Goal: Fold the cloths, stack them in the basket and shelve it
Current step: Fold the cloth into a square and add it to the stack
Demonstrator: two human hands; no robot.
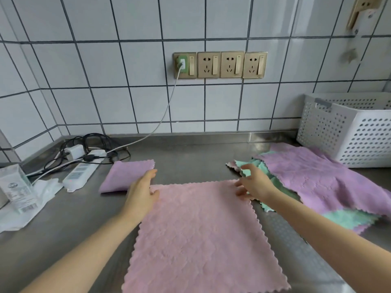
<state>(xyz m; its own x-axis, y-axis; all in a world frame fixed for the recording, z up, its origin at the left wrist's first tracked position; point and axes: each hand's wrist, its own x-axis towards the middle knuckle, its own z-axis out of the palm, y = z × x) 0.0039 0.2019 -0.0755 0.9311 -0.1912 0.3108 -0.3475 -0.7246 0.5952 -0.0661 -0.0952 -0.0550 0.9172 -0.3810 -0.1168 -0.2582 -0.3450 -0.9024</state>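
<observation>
Flat pink fleecy cloth (198,233) on steel counter (63,229); left hand (141,193) and right hand (255,185), fingers relaxed, at its far corners. One folded lilac cloth (124,176) done; heaped cloths (321,182), empty white perforated basket (347,132), shelving remain

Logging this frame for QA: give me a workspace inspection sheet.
Surface: steel counter, bare in the middle.
Job's things: pink cloth spread flat; folded purple cloth at left; unfolded purple cloth over green cloth at right; white basket at back right, inside not visible.
Clutter: carton on white wrapping.
Grippers: left hand and right hand at the pink cloth's far corners, fingers relaxed.
Cables: power strip, black leads, white charger cable.
Surroundings: tiled wall, four sockets.
</observation>
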